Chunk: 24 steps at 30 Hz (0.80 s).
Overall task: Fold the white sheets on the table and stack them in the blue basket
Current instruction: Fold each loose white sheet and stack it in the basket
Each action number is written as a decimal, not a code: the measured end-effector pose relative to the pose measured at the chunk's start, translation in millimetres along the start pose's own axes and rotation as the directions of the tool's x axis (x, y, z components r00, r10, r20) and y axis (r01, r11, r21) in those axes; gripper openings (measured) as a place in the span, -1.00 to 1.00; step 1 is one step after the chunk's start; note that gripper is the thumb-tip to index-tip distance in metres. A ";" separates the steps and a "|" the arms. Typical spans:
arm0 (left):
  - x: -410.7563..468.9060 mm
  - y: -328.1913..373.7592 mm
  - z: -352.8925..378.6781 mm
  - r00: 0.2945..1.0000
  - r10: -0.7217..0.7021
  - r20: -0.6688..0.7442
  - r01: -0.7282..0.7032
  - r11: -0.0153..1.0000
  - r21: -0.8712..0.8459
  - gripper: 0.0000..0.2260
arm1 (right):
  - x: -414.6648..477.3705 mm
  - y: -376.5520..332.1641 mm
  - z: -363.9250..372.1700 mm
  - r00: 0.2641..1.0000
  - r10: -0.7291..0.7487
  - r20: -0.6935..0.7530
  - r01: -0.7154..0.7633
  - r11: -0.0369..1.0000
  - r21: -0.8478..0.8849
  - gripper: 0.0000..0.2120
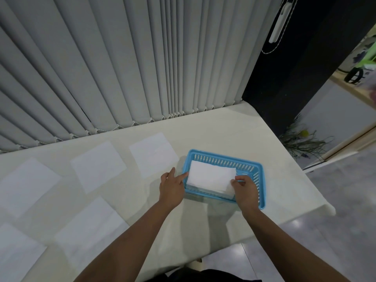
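Grey fabric vertical blind slats (122, 68) hang closed across the rear, their lower ends joined by a white beaded chain (150, 120). A white plastic control wand (279, 23) with a looped white cord (270, 50) hangs against a black wall panel (295, 68) at upper right. Thin green plant stems (301, 143) bearing a small yellow round head (304, 132) lie at the panel's foot. Glossy grey floor tiles (345, 190) extend to the right. A blurred lime-green object (366, 58) with a black ring (355, 76) sits on a light wooden ledge (350, 88), identity undetermined
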<state>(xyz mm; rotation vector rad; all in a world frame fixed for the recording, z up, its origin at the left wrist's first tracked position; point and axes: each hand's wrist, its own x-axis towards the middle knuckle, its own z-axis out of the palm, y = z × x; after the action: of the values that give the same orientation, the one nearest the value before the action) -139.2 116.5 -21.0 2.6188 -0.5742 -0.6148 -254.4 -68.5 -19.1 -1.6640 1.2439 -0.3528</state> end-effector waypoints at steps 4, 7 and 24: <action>-0.6 -0.2 0.0 1.000 0.002 0.010 -0.002 1.000 0.012 -0.59 | -4.0 -0.4 -0.3 1.000 -0.022 0.006 0.022 0.999 -0.042 -0.84; 0.5 0.0 0.7 1.000 0.019 -0.018 -0.018 1.000 0.011 -0.59 | -8.6 1.4 -0.8 1.000 -0.015 -0.002 0.015 0.998 -0.057 -0.80; 15.9 24.4 9.0 0.962 0.272 0.014 -0.261 0.908 0.327 -0.50 | -6.8 8.2 7.0 0.803 -0.466 0.371 0.573 0.433 -0.695 -0.40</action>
<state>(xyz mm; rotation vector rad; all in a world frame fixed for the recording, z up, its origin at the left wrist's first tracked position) -137.8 86.1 -22.6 2.7694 -1.0854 -0.4181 -257.0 -58.9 -27.1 -2.8309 0.7501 -0.0293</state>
